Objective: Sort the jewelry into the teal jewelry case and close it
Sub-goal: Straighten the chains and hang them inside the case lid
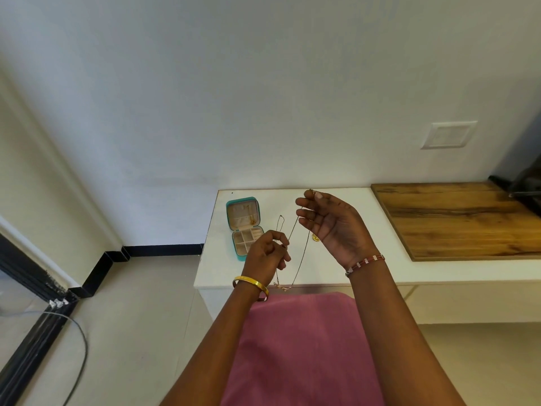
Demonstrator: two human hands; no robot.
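The teal jewelry case (242,206) lies open on the white table (389,230), its lid laid back and its beige compartments showing, with a small gold piece in the lid. My left hand (268,253) pinches a thin gold chain necklace (294,230) just right of the case. My right hand (333,222), raised above the table, pinches the same chain near its upper end between thumb and forefinger. A gold pendant (315,237) hangs below that hand. The chain's lower end (282,287) dangles at the table's front edge.
A wooden board (456,221) covers the table's right part. A dark object (524,186) sits at the far right. The wall stands right behind the table, with a white switch plate (449,135). Pink fabric (301,347) lies below my arms. A cable (79,341) runs over the floor at left.
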